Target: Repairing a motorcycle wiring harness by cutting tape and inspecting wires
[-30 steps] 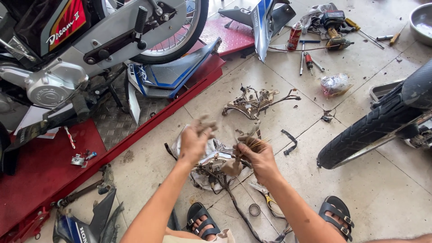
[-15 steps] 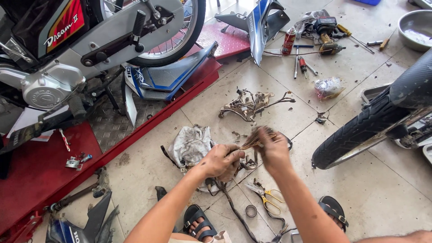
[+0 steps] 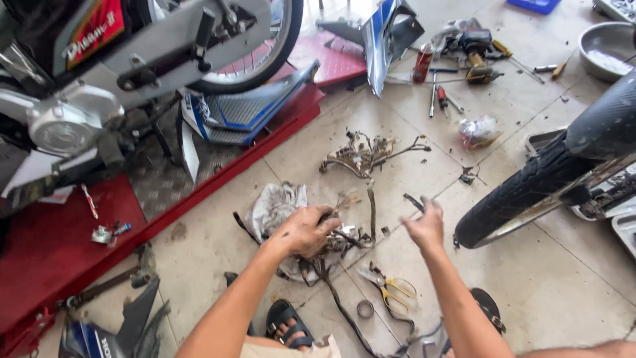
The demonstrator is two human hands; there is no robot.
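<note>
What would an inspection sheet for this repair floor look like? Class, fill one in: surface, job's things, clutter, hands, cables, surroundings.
Surface: tiled floor, dusty, littered.
Job's things: tangled wiring bundle on a grey rag.
Clutter: yellow-handled scissors, tape roll, screwdrivers, spray can, metal bowl.
Hands: left hand, grip closed on the bundle; right hand raised, fingers open, holding nothing.
Cables: second loose harness on the tiles, apart from the bundle.
Surroundings: motorcycle on red lift; tyre at right.
</note>
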